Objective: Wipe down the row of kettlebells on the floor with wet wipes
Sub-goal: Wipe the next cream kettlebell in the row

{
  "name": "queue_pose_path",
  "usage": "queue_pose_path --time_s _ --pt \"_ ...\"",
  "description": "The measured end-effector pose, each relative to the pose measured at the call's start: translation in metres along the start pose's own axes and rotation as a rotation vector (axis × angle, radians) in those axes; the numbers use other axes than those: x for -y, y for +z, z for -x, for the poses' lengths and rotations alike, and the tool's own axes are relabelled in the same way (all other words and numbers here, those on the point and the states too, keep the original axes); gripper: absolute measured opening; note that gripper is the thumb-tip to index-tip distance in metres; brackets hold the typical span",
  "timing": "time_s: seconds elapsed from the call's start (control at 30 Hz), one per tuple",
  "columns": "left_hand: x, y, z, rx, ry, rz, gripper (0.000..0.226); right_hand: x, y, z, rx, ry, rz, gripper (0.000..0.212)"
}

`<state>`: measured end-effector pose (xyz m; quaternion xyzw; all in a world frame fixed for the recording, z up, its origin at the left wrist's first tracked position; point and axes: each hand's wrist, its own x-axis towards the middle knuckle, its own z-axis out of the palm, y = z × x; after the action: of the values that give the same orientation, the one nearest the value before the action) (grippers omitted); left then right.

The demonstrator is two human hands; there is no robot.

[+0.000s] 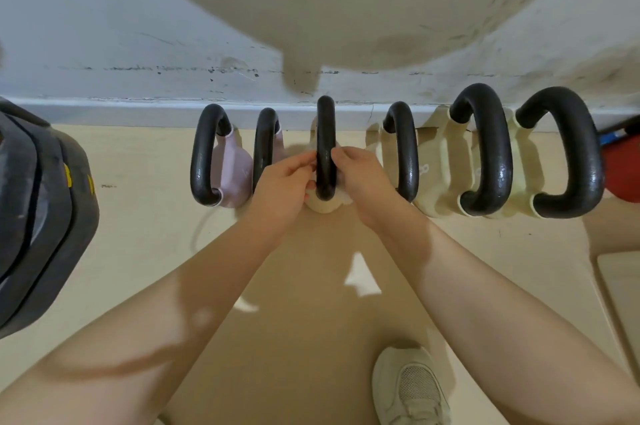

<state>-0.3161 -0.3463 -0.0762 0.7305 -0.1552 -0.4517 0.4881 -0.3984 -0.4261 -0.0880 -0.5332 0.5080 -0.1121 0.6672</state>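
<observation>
Several kettlebells with black handles stand in a row on the floor against the wall. The middle one has a cream body [322, 204] and a black handle [325, 133]. My left hand [282, 183] and my right hand [360, 178] are on either side of that handle, low over the body. A white wet wipe [344, 197] shows under my right hand's fingers against the cream body. My left hand's fingertips pinch close to the handle; what they hold is hidden. A pink kettlebell [232, 170] stands at the left end, and cream ones [436, 178] stand to the right.
A stack of black weight plates [38, 216] lies at the left. A red object [623, 178] sits past the right end of the row. The white wall and baseboard [121, 111] run behind. My white shoe [410, 386] rests on the beige floor below; a pale mat edge [620, 286] is at right.
</observation>
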Motion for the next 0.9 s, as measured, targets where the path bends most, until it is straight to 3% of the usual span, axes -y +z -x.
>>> queue_pose_path --time_s 0.2,0.33,0.47,0.53,0.63,0.73,0.83,0.9 --pt "-0.003 0.017 -0.001 -0.087 0.030 -0.052 0.031 0.000 -0.041 0.018 0.129 0.035 0.001 0.018" --pt "-0.018 0.033 0.001 -0.223 0.283 -0.320 0.041 0.013 -0.079 0.021 0.111 0.150 -0.580 0.029" --pt "-0.034 0.065 0.012 0.034 0.155 -0.204 0.033 0.012 -0.108 0.028 0.007 0.159 -0.838 0.027" --pt "-0.034 0.078 0.011 0.146 0.089 -0.254 0.030 0.014 -0.117 0.031 -0.069 0.148 -0.799 0.021" --pt "-0.032 0.091 0.008 0.142 0.046 -0.290 0.032 0.021 -0.126 0.031 -0.208 0.093 -0.604 0.014" --pt "-0.030 0.100 0.006 0.164 0.017 -0.254 0.031 0.027 -0.125 0.026 -0.276 -0.018 -0.353 0.021" --pt "-0.029 0.106 -0.001 0.193 0.040 -0.319 0.028 0.031 -0.128 0.016 -0.528 -0.281 -0.044 0.021" --pt "-0.028 0.107 -0.008 0.180 0.039 -0.351 0.031 0.030 -0.129 0.009 -0.509 -0.475 0.100 0.019"
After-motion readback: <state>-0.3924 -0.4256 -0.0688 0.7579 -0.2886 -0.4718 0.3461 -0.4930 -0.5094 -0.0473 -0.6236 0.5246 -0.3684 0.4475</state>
